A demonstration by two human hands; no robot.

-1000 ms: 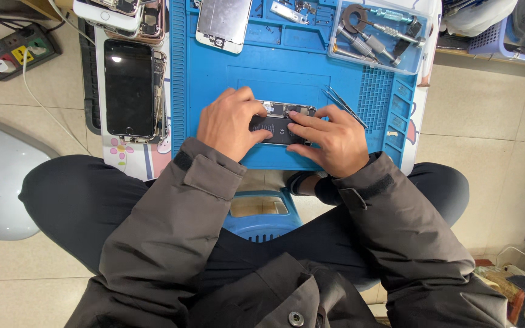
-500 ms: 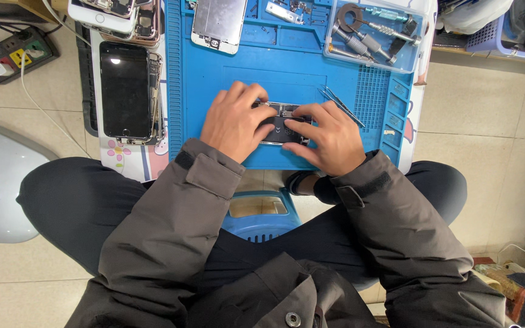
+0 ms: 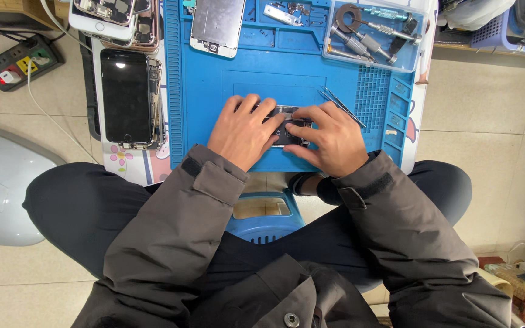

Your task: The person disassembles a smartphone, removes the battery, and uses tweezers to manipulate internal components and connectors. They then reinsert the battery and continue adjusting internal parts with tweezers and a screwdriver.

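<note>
Clearly mid-job, the left hand (image 3: 242, 130) and right hand (image 3: 329, 138) both press fingertips onto a small dark phone assembly (image 3: 287, 126) at the centre of the blue mat (image 3: 214, 85), gripping its edges; tweezers (image 3: 341, 107) lie unused just right of it.

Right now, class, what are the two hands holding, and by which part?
Both hands, left hand and right hand, grip a small dark phone part on the blue mat, one hand at each end, fingers over its top.

two hands (image 3: 244, 130) (image 3: 329, 138); one blue mat (image 3: 214, 91); one power strip (image 3: 22, 61); one tool tray (image 3: 375, 33); one tweezers (image 3: 341, 106).
</note>
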